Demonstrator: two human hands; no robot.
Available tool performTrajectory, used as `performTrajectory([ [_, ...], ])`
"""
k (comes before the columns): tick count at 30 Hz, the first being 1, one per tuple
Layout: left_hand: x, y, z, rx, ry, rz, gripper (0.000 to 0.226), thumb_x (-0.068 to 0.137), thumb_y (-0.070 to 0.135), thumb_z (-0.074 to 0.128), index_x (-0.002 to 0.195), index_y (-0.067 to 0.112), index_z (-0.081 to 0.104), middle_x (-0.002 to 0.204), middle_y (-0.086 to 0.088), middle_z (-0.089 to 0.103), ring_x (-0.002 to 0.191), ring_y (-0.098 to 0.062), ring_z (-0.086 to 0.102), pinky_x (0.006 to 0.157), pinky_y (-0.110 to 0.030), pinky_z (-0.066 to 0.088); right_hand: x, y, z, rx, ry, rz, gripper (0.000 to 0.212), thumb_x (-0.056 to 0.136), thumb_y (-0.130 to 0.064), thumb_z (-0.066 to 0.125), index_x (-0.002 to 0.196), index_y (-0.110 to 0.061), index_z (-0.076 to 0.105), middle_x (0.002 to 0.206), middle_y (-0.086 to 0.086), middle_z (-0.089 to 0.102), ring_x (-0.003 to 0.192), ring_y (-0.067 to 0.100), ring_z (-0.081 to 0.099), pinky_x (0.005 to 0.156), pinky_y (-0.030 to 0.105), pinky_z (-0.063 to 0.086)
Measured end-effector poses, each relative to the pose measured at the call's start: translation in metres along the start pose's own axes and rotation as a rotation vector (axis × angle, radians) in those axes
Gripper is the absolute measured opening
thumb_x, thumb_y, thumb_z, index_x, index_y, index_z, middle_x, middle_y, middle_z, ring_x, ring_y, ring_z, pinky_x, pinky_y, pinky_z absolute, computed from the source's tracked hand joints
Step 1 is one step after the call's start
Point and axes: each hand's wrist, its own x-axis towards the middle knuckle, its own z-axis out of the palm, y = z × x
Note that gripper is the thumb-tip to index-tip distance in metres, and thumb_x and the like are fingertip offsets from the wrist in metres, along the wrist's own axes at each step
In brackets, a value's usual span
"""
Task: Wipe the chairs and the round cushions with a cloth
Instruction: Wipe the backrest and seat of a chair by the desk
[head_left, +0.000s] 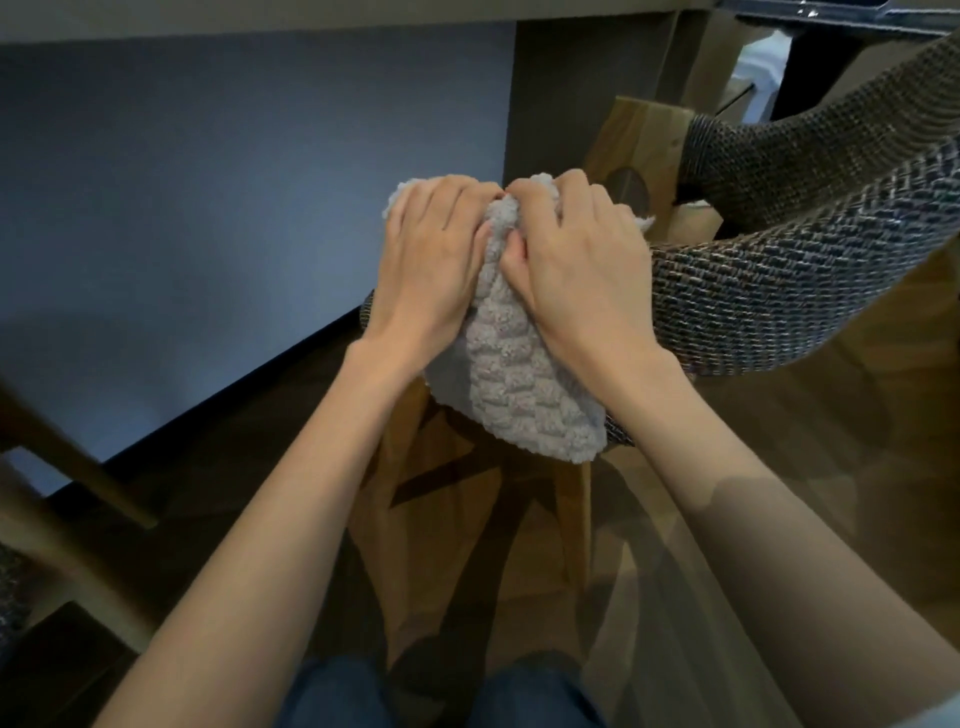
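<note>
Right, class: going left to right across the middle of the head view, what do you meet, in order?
Pale wooden leg → left hand → right hand → woven chair back. The grey cloth, gripped by both hands, spans them, so it is left out.

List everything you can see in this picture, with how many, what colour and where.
cloth: one, grey and fluffy, centre, over the chair's woven rim
chair: one, dark woven back with light wooden frame, right of centre
wooden legs: two, light brown, lower left, cut off by the picture's edge
wall: one, blue-grey, upper left
floor: one, dark brown, below the wall
jeans: one pair, blue, bottom edge
left hand: one, grips the cloth's left side
right hand: one, grips the cloth's right side
</note>
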Motion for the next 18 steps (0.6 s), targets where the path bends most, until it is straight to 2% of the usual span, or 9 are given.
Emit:
performTrajectory([
  [3,0.001,-0.002,0.001,-0.041,0.005,-0.020,0.032,0.101,0.025,0.036,0.119,0.010,0.058,0.118,-0.008,0.059,0.114,-0.022,0.047,0.101,-0.032,0.028,0.003,-0.002,0.001,-0.002,-0.019,0.024,0.034,0.098,-0.028,0.032,0.117,-0.014,0.056,0.105,0.010,0.057,0.092,0.026,0.054,0.075,0.036,0.038],
  [7,0.009,-0.001,-0.012,-0.192,-0.121,-0.092,0.039,0.102,0.030,0.029,0.122,0.012,0.058,0.120,-0.006,0.056,0.117,-0.017,0.042,0.099,-0.034,0.034,0.013,-0.003,-0.015,0.043,-0.162,0.041,0.030,0.099,-0.026,0.032,0.113,-0.011,0.054,0.104,0.011,0.054,0.091,0.026,0.052,0.075,0.037,0.036],
  [11,0.016,0.006,-0.029,-0.295,-0.234,-0.173,0.032,0.100,0.022,0.041,0.120,0.008,0.062,0.114,-0.006,0.057,0.109,-0.009,0.041,0.091,-0.011,0.029,0.025,-0.002,-0.032,0.109,-0.369,0.053,0.028,0.102,-0.025,0.034,0.115,-0.007,0.051,0.110,0.012,0.051,0.094,0.026,0.050,0.078,0.037,0.036],
  [12,0.019,0.011,-0.035,-0.313,-0.257,-0.220,0.029,0.099,0.018,0.045,0.119,0.008,0.063,0.114,-0.006,0.057,0.109,-0.009,0.043,0.092,-0.011,0.030,0.029,-0.002,-0.037,0.130,-0.421,0.059,0.028,0.102,-0.025,0.034,0.115,-0.006,0.050,0.110,0.012,0.050,0.095,0.027,0.050,0.079,0.037,0.037],
  [16,0.040,0.034,-0.066,-0.337,-0.414,-0.407,0.028,0.096,0.009,0.049,0.120,0.006,0.063,0.121,-0.007,0.058,0.117,-0.015,0.049,0.104,-0.026,0.036,0.047,0.007,-0.065,0.305,-0.603,0.089,0.025,0.103,-0.020,0.036,0.105,0.000,0.051,0.104,0.016,0.050,0.092,0.030,0.050,0.081,0.043,0.041],
  [18,0.058,0.046,-0.088,-0.399,-0.524,-0.499,0.028,0.095,0.005,0.052,0.120,0.004,0.063,0.120,-0.007,0.057,0.114,-0.013,0.051,0.103,-0.026,0.038,0.060,0.012,-0.088,0.387,-0.645,0.103,0.018,0.100,-0.012,0.043,0.098,0.003,0.053,0.097,0.019,0.052,0.086,0.033,0.052,0.077,0.046,0.044],
])
